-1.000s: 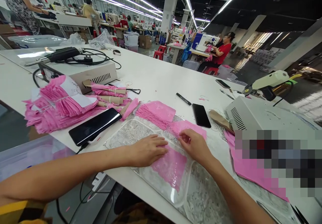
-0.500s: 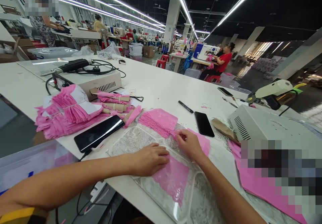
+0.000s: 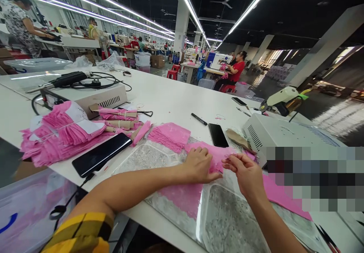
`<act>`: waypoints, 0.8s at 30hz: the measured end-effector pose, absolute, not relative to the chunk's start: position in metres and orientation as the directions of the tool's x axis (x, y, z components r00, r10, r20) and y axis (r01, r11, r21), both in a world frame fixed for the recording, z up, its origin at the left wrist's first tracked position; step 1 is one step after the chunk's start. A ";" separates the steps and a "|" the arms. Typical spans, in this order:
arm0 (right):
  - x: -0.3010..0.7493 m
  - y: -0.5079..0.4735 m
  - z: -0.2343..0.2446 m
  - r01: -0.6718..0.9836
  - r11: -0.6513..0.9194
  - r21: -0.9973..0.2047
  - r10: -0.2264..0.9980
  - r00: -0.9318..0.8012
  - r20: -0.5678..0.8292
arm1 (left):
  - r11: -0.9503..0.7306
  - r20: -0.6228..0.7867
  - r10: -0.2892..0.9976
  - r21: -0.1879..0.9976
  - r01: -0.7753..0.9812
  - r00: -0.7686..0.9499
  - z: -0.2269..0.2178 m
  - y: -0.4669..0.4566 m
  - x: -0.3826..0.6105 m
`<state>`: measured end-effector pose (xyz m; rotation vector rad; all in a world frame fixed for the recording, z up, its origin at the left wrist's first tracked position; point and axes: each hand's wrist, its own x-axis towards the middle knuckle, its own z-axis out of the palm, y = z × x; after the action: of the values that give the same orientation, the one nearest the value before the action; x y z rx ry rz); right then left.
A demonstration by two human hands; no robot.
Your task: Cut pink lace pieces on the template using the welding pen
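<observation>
My left hand lies palm down on a pink fabric piece, fingers laid over it and thumb out to the right. My right hand pinches the right edge of that same piece between thumb and fingertips. Both hands are over a clear plastic tray-like panel with grey mottled areas showing. Another pink piece shows at the panel under my left forearm, partly hidden. Just beyond my left hand sits a neat stack of pink fabric pieces.
Tied pink bundles and a phone lie to the left. A second phone and a black marker are beyond the hands. Grey metal boxes flank the table. People sit or stand at work in the background.
My left hand has moved right and forward onto the fabric piece. My right hand has shifted right to its right edge. The view has turned rightward.
</observation>
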<state>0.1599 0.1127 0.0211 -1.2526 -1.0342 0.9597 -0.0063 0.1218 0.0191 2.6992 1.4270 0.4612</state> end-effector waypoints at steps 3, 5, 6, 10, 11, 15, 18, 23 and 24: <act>0.186 0.081 0.013 0.005 0.063 -0.998 0.934 0.353 0.061 | -0.647 0.238 0.754 0.108 0.755 0.612 0.011 0.118 0.013; 0.202 0.055 0.007 0.040 -0.010 -0.999 0.919 0.394 0.007 | -0.719 0.242 0.683 0.059 0.693 0.689 0.006 0.111 0.017; 0.209 0.041 0.004 0.062 -0.055 -0.997 0.913 0.407 -0.025 | -0.755 0.244 0.643 0.038 0.655 0.726 0.003 0.106 0.018; 0.224 -0.014 -0.004 0.147 -0.184 -0.972 0.917 0.380 -0.117 | -0.871 0.246 0.474 -0.011 0.491 0.846 -0.003 0.082 0.014; 0.226 -0.026 -0.005 0.176 -0.212 -0.961 0.919 0.370 -0.135 | -0.893 0.244 0.434 -0.012 0.450 0.867 -0.003 0.076 0.013; 0.238 -0.056 -0.006 0.419 -0.244 -0.874 0.921 0.381 -0.074 | -0.937 0.256 0.340 0.013 0.349 0.905 -0.001 0.065 0.009; 0.245 -0.062 -0.007 0.641 -0.121 -0.758 0.940 0.320 0.120 | -0.957 0.299 0.286 0.041 0.287 0.911 -0.001 0.066 0.008; 0.250 -0.053 -0.015 0.891 0.139 -0.431 0.905 0.062 0.420 | -0.976 0.307 0.215 0.041 0.213 0.927 -0.003 0.058 0.010; 0.252 -0.053 -0.019 0.924 0.148 -0.353 0.901 0.020 0.432 | -0.974 0.302 0.222 0.031 0.224 0.927 -0.003 0.053 0.010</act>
<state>0.2522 -0.0531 -0.0186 -1.7392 -1.8657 -0.0514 0.0101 0.0532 -0.0032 3.0875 0.3573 0.4839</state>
